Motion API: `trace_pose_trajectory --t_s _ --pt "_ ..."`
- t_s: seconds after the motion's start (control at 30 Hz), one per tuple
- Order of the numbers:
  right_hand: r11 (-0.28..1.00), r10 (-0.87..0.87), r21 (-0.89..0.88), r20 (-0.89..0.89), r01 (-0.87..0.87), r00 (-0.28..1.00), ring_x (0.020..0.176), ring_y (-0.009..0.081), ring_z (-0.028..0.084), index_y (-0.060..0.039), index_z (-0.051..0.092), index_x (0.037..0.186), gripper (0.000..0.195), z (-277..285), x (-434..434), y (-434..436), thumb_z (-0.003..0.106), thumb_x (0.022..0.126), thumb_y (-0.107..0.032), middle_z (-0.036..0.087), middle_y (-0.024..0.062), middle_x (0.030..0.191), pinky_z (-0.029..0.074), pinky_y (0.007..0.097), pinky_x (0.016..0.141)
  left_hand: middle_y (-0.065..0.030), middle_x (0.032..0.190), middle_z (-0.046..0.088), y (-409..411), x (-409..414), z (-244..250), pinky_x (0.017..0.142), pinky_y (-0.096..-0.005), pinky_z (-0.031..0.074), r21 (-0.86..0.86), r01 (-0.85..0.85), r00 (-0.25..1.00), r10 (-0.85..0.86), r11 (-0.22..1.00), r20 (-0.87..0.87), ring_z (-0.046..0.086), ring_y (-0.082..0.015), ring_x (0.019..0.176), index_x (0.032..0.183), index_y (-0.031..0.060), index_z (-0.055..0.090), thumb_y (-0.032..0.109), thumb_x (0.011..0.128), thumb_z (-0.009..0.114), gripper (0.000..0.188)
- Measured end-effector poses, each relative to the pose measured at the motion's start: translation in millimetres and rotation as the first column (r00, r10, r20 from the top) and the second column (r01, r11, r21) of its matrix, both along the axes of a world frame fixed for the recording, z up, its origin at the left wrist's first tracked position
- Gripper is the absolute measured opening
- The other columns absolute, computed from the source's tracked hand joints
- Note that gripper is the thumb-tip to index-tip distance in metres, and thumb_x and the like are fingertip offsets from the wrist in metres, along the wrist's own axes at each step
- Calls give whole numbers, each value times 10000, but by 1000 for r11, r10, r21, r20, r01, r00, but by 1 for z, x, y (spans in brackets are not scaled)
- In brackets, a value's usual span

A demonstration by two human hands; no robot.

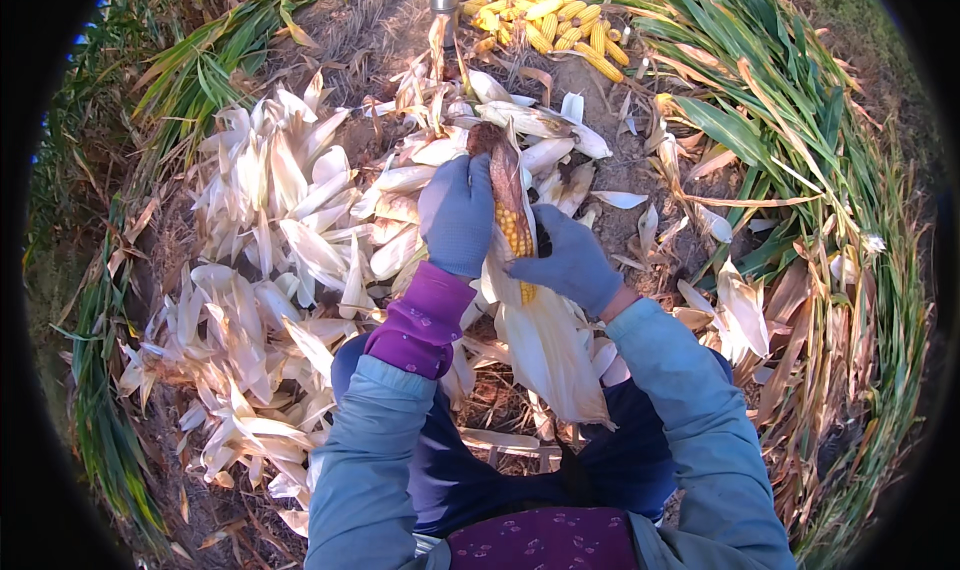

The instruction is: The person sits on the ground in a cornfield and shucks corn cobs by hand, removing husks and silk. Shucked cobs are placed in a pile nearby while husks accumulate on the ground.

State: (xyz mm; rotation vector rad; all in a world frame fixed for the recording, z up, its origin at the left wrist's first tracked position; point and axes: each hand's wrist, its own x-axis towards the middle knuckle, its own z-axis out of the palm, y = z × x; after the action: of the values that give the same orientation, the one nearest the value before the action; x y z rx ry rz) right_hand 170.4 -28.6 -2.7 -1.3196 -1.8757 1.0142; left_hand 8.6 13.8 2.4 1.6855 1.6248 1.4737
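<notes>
An ear of corn (513, 229) with yellow kernels partly bared stands between my gloved hands, dark silk at its far end. My left hand (456, 214) grips the upper part of the ear and its husk from the left. From the right, my right hand (566, 259) holds the ear lower down, the thumb across its front. A pale husk leaf (551, 352) hangs down towards my lap. Just beyond the hands lie several ears in their husks (525, 120) on a heap of dry husks.
Stripped husks (277, 172) are piled at the left. Husked yellow cobs (562, 19) lie in a heap at the far side, beside a metal-capped bottle (444, 0). Cut green corn stalks (757, 112) line the right, and more (202, 67) lie at the far left.
</notes>
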Motion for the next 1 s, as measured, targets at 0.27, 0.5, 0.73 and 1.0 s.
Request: trace_pose_trajectory --t_s 0.27,0.5,0.73,1.0 --pt "990 -141 -28 -346 139 928 915 204 620 -17 504 1182 563 2 -8 13 723 773 -336 632 145 1010 485 335 809 -217 736 624 0 7 -15 642 -402 468 -99 93 990 -81 991 115 615 -327 680 869 -30 632 266 926 522 321" --pt "976 -202 24 -275 217 940 831 146 603 -3 604 1039 372 12 7 19 687 814 -288 653 105 930 483 299 768 -31 672 596 -4 18 -17 537 -259 432 -208 362 691 -112 909 714 533 -117 590 834 -26 630 273 938 551 327" --pt "901 -428 -217 -597 377 679 799 129 607 -17 613 1039 296 20 45 30 651 853 -243 640 32 932 514 284 702 -30 678 582 -1 -9 -15 424 -222 420 -295 387 547 40 874 836 541 -110 513 820 51 607 298 926 569 271" --pt "681 -659 -402 -701 612 274 730 201 629 -61 589 1029 328 26 139 33 670 825 -305 625 83 889 545 352 628 61 502 302 10 -93 14 333 -236 194 -291 114 294 247 950 923 242 -71 353 790 153 561 348 948 537 252"
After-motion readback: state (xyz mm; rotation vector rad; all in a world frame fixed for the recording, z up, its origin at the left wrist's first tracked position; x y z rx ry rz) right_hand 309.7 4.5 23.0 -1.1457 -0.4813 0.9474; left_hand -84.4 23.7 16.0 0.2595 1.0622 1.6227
